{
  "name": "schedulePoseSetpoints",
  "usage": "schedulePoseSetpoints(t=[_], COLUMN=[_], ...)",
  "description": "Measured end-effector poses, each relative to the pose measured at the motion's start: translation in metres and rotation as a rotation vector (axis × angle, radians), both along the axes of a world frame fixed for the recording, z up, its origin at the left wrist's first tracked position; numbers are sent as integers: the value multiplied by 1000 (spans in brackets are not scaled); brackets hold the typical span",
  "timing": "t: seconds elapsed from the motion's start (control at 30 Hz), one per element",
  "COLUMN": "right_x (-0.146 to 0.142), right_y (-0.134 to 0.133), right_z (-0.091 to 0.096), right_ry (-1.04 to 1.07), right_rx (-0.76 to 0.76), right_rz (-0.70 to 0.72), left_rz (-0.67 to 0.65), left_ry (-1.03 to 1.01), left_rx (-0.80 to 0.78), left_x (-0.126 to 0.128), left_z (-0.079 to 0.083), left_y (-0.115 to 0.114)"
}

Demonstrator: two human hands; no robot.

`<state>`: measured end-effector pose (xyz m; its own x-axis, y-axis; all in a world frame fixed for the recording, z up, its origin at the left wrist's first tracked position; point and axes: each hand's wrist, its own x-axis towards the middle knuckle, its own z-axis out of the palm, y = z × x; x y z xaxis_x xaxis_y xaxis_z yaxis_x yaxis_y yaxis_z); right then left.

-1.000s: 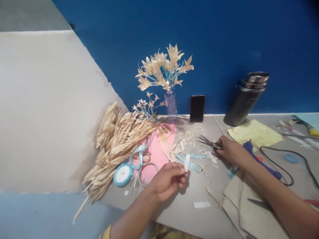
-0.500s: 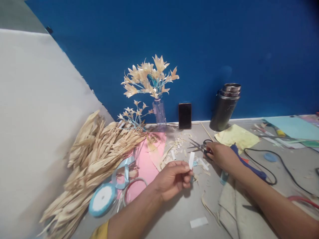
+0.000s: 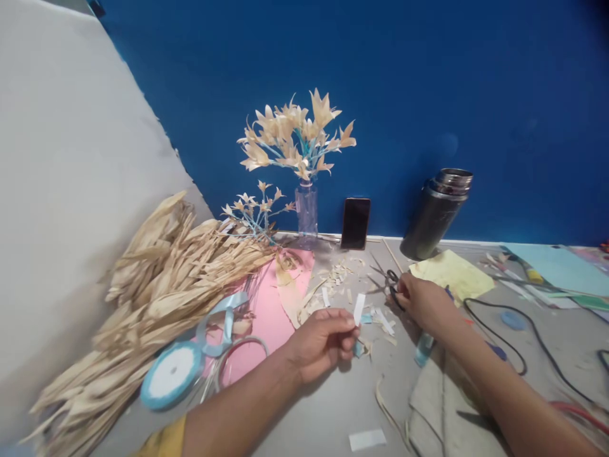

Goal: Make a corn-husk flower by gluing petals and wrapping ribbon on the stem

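Note:
My left hand [image 3: 330, 339] pinches a small white paper strip [image 3: 360, 309] upright between thumb and finger, above the table's middle. To its right, my right hand [image 3: 421, 301] grips black-handled scissors [image 3: 384, 279], whose blades are parted and point left, near the tabletop. Between and beyond the hands lie husk scraps [image 3: 339, 274] and cut paper bits [image 3: 384, 322]. Nearer the front edge is another white strip [image 3: 367, 440]. A glue gun, mostly hidden, lies under my right forearm, as does a folded cloth [image 3: 428, 397].
Dried corn husks [image 3: 157, 304] and a blue ribbon spool [image 3: 172, 376] lie left, beside pink paper [image 3: 273, 304]. Husk flowers stand in a clear bottle [image 3: 307, 216]. A phone [image 3: 355, 223] leans on the wall near a dark flask [image 3: 435, 216]. A black cord [image 3: 537, 336] runs right.
The view has shifted slightly. Both hands keep their hold on the paper strip and the scissors; the scissors' blades remain apart.

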<state>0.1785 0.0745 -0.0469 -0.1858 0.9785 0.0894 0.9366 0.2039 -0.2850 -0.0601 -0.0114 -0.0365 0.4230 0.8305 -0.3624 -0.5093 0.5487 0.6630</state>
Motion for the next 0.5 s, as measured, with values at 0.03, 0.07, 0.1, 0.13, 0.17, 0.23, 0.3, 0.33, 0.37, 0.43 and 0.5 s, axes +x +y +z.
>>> schedulePoseSetpoints(t=[0.03, 0.07, 0.1, 0.13, 0.17, 0.23, 0.3, 0.33, 0.37, 0.43, 0.5], right_x=[-1, -2, -4, -6, -8, -14, -20, -25, -29, -38, -44], right_y=[0, 1, 0, -1, -2, -9, -19, -26, -32, -45, -54], right_z=[-1, -1, -1, 0, 2, 9, 18, 22, 25, 29, 30], right_ry=[2, 12, 29, 54, 84, 149, 266, 353, 493, 722, 857], right_rx=[0, -3, -7, -11, -15, -18, -78, -142, -256, -411, -422], right_rz=[9, 28, 50, 71, 88, 113, 160, 204, 262, 341, 313], left_rz=[0, -3, -8, -15, -19, -17, -18, -21, -31, -68, -74], left_ry=[-2, -3, -3, -1, 4, 14, 33, 47, 65, 102, 108], left_rx=[8, 17, 27, 35, 40, 40, 40, 44, 51, 73, 92], left_x=[0, 0, 1, 1, 1, 2, 4, 5, 6, 8, 10], left_z=[0, -1, -1, -1, -2, -3, -3, -4, -5, -7, -9], left_y=[0, 0, 0, -1, -1, -2, -4, -5, -5, -6, -6])
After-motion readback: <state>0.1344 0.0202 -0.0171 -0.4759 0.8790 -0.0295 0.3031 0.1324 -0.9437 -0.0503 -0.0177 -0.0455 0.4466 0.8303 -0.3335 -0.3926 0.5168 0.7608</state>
